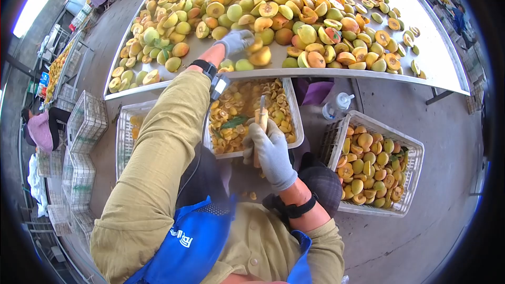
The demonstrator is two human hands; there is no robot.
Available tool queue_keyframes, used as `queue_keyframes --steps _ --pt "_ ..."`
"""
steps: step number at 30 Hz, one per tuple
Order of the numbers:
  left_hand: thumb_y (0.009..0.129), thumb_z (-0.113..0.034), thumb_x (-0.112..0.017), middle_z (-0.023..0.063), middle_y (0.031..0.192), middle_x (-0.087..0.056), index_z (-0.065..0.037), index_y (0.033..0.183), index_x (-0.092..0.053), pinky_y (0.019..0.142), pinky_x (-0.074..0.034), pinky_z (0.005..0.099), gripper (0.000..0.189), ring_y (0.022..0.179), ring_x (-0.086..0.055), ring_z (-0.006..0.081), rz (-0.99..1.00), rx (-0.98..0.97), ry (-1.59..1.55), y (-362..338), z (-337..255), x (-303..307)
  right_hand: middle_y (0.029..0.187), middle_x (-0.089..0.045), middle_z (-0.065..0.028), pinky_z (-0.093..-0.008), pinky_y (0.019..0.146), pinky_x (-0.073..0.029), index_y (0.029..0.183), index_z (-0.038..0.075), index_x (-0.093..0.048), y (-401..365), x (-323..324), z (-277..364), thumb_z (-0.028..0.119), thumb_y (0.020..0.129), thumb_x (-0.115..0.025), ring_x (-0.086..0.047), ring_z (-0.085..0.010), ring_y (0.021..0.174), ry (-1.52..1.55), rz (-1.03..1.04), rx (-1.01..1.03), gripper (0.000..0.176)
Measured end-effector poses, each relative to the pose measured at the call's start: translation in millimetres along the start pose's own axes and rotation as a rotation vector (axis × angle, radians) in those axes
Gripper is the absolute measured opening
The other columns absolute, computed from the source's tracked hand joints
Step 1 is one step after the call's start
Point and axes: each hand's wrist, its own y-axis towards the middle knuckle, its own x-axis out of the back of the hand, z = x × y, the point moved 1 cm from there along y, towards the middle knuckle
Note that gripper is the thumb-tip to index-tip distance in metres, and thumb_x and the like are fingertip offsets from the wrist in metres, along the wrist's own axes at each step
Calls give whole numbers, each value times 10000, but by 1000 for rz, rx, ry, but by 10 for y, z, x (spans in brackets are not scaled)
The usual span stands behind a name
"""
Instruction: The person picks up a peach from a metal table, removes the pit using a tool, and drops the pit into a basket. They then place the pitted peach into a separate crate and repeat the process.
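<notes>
My left hand (236, 42), in a grey-white glove, reaches over the near edge of the metal table (400, 71). Its fingers look closed around a yellow peach (256, 46), slightly blurred; part of the grip is hidden. Below it, close to my body, my gloved right hand (272, 153) is wrapped round a wooden-handled knife (261, 119). The narrow metal end points up, away from me. Whole and halved peaches (268, 9) are heaped across the table, some showing brown centres. Under the table edge, a white crate (298, 121) holds yellow cut fruit pieces and leaves.
A crate of peaches (371, 165) stands at my right, near a clear plastic bottle (338, 105). Another white crate (125, 137) is partly behind my left arm. Stacked crates (87, 121) and a seated person (43, 129) are farther left.
</notes>
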Motion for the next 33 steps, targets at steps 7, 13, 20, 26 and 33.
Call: queue_keyframes --steps 7,13,20,26,33 --pt "800 -274 -657 141 1199 -560 -73 1226 -493 951 -389 347 498 1112 -525 249 -10 38 5 -307 -651 -43 601 -492 -25 -221 357 -378 1096 6 -450 133 79 -92 340 948 -458 -478 -105 404 -93 -8 61 365" --pt "746 -205 -718 138 1066 -620 7 1092 -573 829 -462 324 432 966 -598 231 -196 -83 -394 -511 -480 79 590 -446 -11 -233 361 -364 921 59 -447 156 123 -30 296 946 -473 -438 -89 410 -109 -84 94 239" --pt "900 -124 -536 92 1103 -560 -82 1187 -472 859 -510 359 297 989 -584 225 -206 -49 -1793 -1810 -661 -291 601 -485 -22 -241 357 -358 935 54 -493 199 25 -103 197 910 -504 -451 -80 407 -235 -48 75 146" --pt "946 -224 -481 55 1129 -524 -162 1237 -428 802 -537 389 303 1021 -561 207 -179 37 -1920 -2240 -773 -606 690 -578 -184 -421 563 -428 930 7 -510 385 -26 -433 235 889 -541 -567 -364 618 -799 -91 371 234" --pt "947 -304 -480 60 1132 -529 -89 1255 -432 878 -476 319 378 1025 -546 169 -301 -94 -1828 -2279 -790 -590 734 -593 -213 -462 571 -440 973 3 -467 528 -215 -469 225 892 -535 -585 -398 665 -1081 -108 494 246"
